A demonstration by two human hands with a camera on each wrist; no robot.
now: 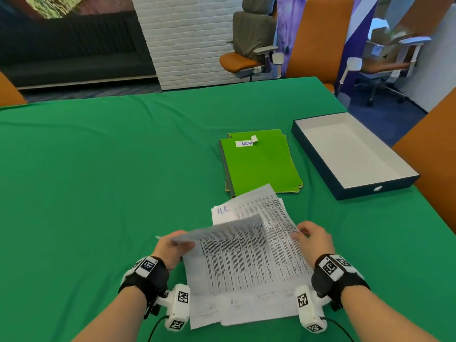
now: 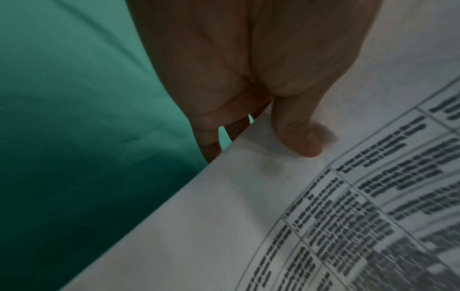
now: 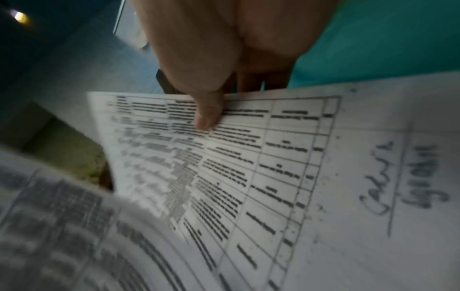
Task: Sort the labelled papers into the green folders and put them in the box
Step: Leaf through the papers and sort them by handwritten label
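A sheaf of printed papers [image 1: 249, 262] with tables of text is held above the near part of the green table. My left hand [image 1: 172, 248] pinches the left edge of the top sheet [image 2: 286, 206], thumb on top and fingers beneath, and that sheet curls up and over. My right hand [image 1: 313, 239] pinches the right edge of the papers [image 3: 261, 157], thumb on the print. A sheet labelled "H.R." [image 1: 223, 213] lies flat beyond them. Stacked green folders [image 1: 259, 164], the top one labelled "Admin", lie farther back. The dark box [image 1: 315, 154] with a white inside stands open on the right.
Green cloth [image 1: 111, 169] covers the whole table. Orange office chairs [image 1: 318, 38] stand behind the far edge and along the right side [image 1: 434, 149]. A white brick pillar [image 1: 187, 38] rises behind the table.
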